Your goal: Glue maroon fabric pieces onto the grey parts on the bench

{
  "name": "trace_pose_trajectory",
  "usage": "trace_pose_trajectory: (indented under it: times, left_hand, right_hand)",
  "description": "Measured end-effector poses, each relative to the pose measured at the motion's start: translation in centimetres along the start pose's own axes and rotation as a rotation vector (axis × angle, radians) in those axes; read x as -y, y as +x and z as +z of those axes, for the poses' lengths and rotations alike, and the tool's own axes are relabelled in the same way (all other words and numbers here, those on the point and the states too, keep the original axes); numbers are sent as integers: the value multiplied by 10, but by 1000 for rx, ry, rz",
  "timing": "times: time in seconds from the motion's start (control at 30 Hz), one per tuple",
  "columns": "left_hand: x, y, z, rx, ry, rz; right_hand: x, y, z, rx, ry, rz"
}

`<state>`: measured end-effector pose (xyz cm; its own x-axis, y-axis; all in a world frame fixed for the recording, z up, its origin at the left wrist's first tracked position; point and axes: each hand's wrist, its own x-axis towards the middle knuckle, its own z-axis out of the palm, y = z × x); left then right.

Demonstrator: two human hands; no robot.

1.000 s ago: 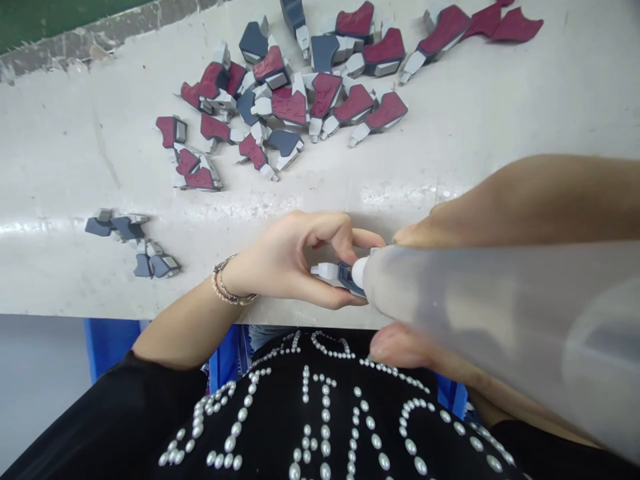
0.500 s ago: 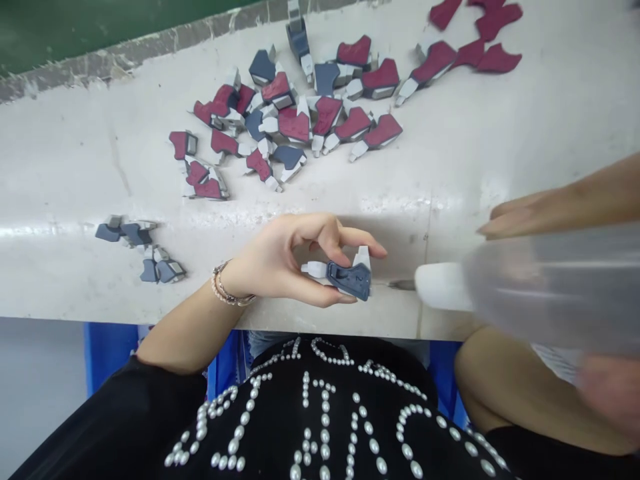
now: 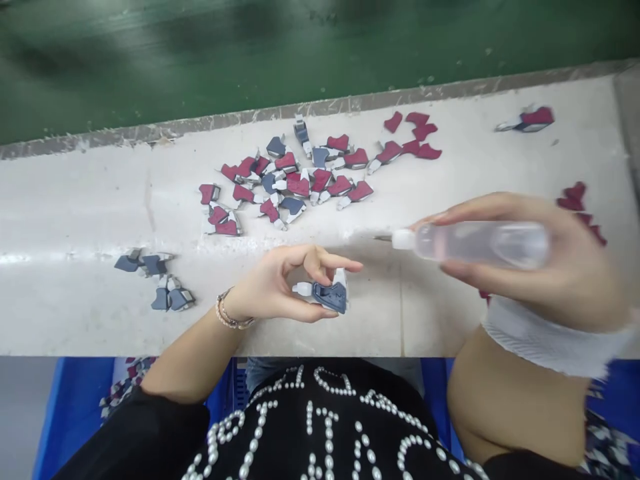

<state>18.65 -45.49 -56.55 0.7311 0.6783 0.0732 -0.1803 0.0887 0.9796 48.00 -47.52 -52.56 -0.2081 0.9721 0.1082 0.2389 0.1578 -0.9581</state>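
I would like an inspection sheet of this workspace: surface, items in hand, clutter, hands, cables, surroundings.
Surface: pale table, scuffed along its far edge.
Items in hand: grey-and-white part; translucent bottle with a thin tip, apart from the part.
Clutter: cluster of red and grey parts, smaller grey group at left, loose red pieces.
Left hand: pinches the part.
Right hand: grips the bottle.
Cables: nothing seen.
Surroundings: green surface beyond the table; blue bin below, left, holding small parts.

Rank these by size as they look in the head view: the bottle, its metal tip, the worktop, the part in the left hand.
Largest to smallest:
1. Worktop
2. Bottle
3. Part in the left hand
4. Metal tip
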Motion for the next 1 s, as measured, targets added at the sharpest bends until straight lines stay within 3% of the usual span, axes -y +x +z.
trace_pose_trajectory:
  times: [0.2, 0.47, 0.63, 0.8, 0.9, 1.0]
  left_hand:
    - [-4, -6, 7, 112, 137, -238]
    - [14, -5, 18, 36, 236, -245]
    - [10, 0, 21, 50, 208, -159]
    - [-4, -1, 14, 62, -117, 71]
    - [-6, -5, 11, 56, -205, 161]
    - [-3, -10, 9, 17, -157, 120]
  right_hand:
    - [-16, 9, 26, 102, 196, -33]
    - [-13, 6, 54, 146, 16, 2]
    - [-16, 0, 46, 90, -90, 93]
    - [-26, -4, 37, 55, -200, 203]
    - [-29, -21, 16, 14, -315, 296]
    - [-33, -44, -22, -137, -507, 452]
